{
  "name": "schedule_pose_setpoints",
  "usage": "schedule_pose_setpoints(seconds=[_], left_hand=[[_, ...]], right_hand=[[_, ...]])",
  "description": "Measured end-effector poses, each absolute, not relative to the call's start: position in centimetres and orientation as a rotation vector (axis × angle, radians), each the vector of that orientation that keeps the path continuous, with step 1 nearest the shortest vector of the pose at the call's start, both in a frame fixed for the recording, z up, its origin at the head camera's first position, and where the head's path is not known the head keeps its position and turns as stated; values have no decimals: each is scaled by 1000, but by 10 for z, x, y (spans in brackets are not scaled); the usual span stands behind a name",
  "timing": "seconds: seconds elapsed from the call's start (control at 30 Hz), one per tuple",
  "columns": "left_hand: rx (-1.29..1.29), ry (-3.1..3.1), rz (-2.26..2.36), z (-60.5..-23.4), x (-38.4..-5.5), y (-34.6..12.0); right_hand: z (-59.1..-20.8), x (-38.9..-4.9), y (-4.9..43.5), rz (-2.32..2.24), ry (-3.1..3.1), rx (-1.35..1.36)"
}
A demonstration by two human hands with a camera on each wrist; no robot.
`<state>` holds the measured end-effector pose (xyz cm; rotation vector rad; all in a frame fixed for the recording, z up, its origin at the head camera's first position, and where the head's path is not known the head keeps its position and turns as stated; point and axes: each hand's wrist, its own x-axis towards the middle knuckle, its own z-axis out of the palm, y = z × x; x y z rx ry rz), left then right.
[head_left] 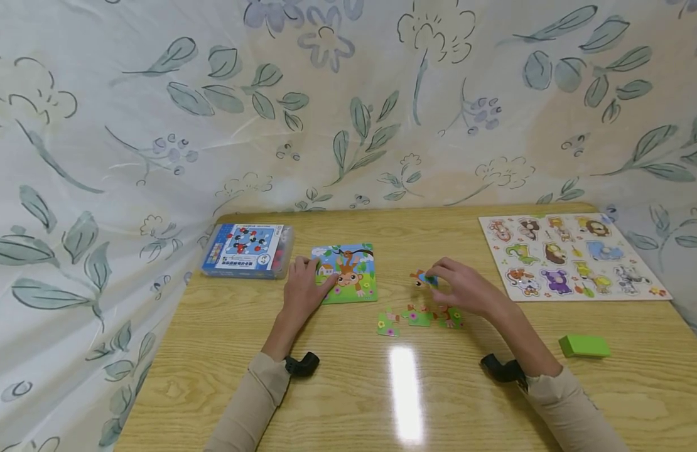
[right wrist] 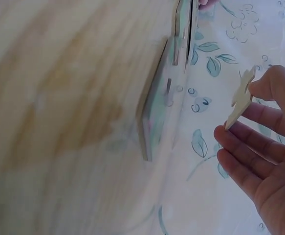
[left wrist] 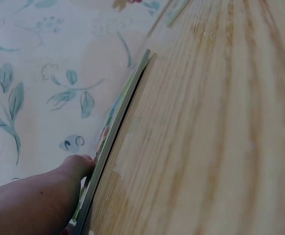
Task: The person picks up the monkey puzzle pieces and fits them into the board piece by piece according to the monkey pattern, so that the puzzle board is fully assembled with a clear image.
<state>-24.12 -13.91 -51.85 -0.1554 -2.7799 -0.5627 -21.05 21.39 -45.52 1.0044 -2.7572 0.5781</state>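
My left hand (head_left: 306, 285) holds the left side of a square monkey picture board (head_left: 360, 257), its thumb on the printed face. The left wrist view shows that thumb against the thin board (left wrist: 115, 129); the other fingers are mostly hidden. To the right, my right hand (head_left: 461, 285) pinches a small jigsaw piece (head_left: 421, 279) printed with an eye and some blue, raised above the table. Seen from the right wrist, the piece's pale back (right wrist: 242, 95) sits between thumb and fingers. Below lie green jigsaw pieces (head_left: 419, 318) in a rough row, partly under the right hand.
A clear plastic box (head_left: 247, 251) with a blue molecule label stands at the back left. An animal picture board (head_left: 569, 257) lies at the right, with a green block (head_left: 584, 346) in front of it. Floral cloth (head_left: 348, 125) hangs behind the wooden table (head_left: 337, 389).
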Motion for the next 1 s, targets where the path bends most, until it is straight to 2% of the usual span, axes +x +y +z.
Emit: schedule_pose_setpoints(seconds=[0.73, 1.0], left_hand=[[-172, -2773, -558, -519, -245, -141], [-157, -2795, -560, -518, -245, -141]], right_hand=[[-457, -216, 201, 565, -2425, 1217], [-450, -221, 183, 525, -2404, 1308]])
